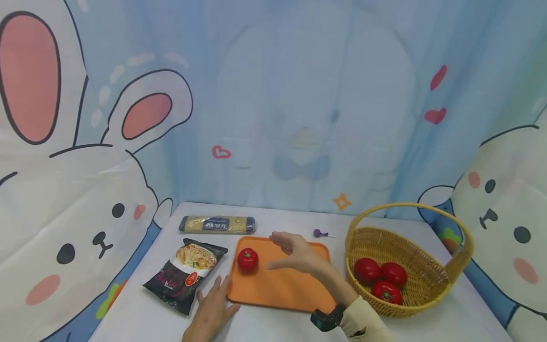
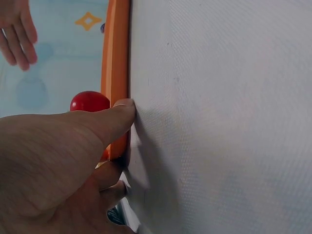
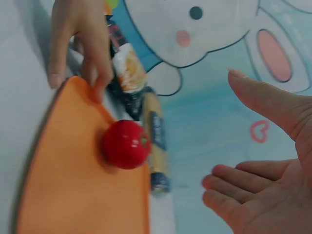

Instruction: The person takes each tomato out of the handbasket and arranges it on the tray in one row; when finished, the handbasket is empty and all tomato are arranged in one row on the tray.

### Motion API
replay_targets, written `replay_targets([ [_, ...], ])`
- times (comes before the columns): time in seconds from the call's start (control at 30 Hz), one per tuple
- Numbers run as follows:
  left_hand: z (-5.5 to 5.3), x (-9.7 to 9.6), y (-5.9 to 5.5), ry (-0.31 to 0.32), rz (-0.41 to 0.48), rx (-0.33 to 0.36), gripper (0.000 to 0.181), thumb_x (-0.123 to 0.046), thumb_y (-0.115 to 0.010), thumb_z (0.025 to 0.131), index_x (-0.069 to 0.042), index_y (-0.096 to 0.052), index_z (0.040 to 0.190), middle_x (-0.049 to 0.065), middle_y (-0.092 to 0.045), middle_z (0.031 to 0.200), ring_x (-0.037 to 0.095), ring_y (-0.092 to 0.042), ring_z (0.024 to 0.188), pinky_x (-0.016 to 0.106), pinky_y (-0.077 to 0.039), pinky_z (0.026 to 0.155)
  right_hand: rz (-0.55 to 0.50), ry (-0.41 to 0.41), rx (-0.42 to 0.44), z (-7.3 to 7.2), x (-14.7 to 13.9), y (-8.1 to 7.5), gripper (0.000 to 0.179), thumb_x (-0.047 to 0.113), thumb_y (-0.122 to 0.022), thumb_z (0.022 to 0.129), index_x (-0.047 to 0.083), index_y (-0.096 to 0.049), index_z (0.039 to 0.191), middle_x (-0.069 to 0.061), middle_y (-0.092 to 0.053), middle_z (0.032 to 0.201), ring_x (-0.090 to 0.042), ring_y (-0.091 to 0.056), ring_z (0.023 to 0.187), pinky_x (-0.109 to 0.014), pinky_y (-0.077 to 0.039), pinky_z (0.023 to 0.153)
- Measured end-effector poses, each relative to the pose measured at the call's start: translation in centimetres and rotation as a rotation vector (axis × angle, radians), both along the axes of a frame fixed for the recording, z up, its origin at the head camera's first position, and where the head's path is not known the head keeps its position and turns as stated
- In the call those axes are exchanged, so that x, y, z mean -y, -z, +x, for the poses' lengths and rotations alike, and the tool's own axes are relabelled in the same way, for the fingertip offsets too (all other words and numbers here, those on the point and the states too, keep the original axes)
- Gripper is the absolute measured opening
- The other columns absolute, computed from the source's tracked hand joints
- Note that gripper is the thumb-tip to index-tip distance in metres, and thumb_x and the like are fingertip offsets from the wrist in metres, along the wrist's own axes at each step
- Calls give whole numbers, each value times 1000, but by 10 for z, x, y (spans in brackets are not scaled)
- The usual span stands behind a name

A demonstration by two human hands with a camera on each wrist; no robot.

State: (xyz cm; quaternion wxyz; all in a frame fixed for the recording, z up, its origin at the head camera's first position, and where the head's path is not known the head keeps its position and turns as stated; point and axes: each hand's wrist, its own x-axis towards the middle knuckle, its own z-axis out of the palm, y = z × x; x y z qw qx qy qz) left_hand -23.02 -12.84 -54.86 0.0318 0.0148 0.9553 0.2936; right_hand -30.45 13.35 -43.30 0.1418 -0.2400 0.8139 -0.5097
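An orange tray lies on the table with one red tomato near its left edge. My left hand holds the tray's near left corner, thumb along the front rim and fingers at the left side. In the left wrist view the thumb overlaps the orange rim. Above the tray, to the right of the tomato, hovers my right hand. Its thumb and fingers are spread apart with nothing between them, as the right wrist view also shows.
A yellow wicker basket with three red tomatoes stands at the right, its tall handle arching up. A black noodle packet lies left of the tray. Behind are a pasta packet and a small purple item.
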Motion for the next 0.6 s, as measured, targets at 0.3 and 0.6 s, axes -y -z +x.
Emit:
replay_targets([
  [0.3,1,0,-1,0,-7,-6,79,-19,-88,89,5,-51,154,33,-51,157,51,-41,152,89,-15,117,34,-201,52,26,-57,-52,91,23,-88,93,-6,-37,163,-23,-50,162,-45,-42,154,-55,-36,127],
  [0.6,4,0,0,11,-11,-33,78,-19,-88,88,6,-52,153,33,-52,156,51,-42,152,90,-17,115,-131,-526,128,34,-116,-60,77,3,-74,101,-8,-31,165,-34,-34,168,-22,-41,157,-23,-38,124],
])
